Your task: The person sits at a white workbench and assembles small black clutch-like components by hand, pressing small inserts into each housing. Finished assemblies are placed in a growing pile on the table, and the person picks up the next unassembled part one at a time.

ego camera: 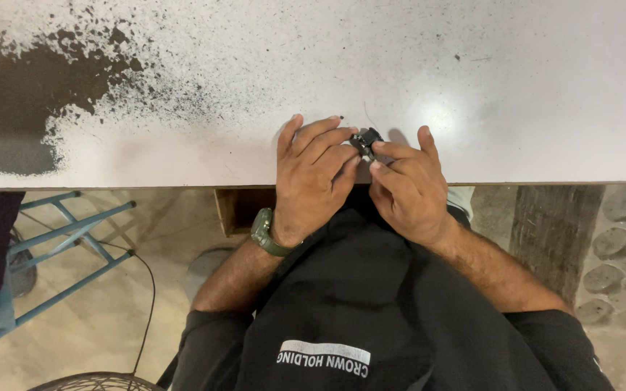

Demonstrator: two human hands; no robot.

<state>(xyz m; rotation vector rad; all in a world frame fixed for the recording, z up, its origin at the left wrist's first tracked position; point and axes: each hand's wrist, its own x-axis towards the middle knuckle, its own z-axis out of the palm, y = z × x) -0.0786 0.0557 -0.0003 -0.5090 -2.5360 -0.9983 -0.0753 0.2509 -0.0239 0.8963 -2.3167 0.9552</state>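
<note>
White tabletop (472, 87), black-speckled; both hands pinch small black part (366, 140)

Head view, straight down, close.

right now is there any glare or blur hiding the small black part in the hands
Head view: a soft bright glare patch sits on the white table just right of the small black part; the part is sharp but mostly hidden by the left hand and right hand; shadows are faint.
</note>
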